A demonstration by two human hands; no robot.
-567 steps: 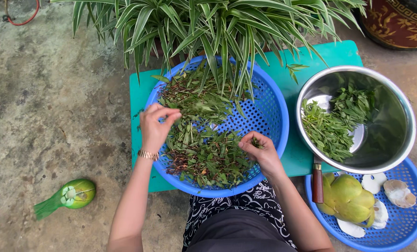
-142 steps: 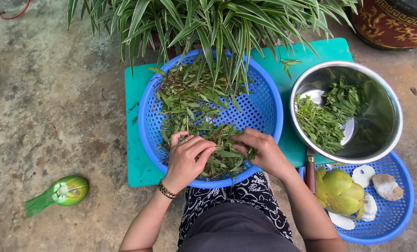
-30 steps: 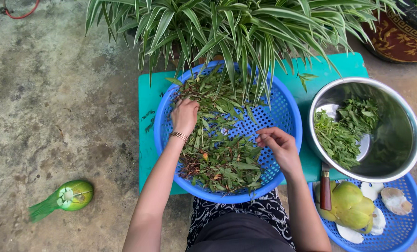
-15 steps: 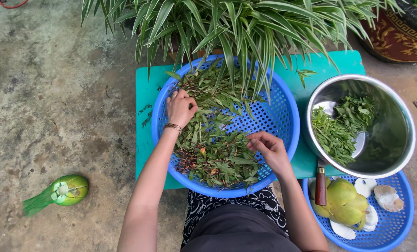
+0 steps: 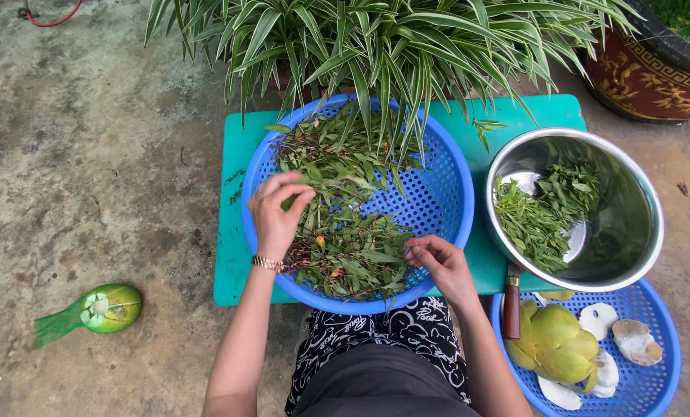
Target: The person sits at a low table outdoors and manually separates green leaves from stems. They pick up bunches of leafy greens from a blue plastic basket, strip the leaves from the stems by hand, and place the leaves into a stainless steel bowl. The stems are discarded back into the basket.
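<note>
A round blue perforated basket sits on a teal board and holds a heap of green leafy stems. My left hand, with a gold bracelet at the wrist, pinches a sprig at the heap's left side. At the near right of the heap my right hand rests with its fingertips on the leaves. To the right stands a steel bowl with picked green leaves inside.
A striped-leaf potted plant overhangs the basket's far side. A second blue basket at the lower right holds a green fruit, white pieces and a brown-handled knife. A cut green fruit lies on the concrete at left.
My left hand has drawn back from the far left of the heap toward its middle left and closed on a sprig. My right hand has stayed at the near right of the leaves.
</note>
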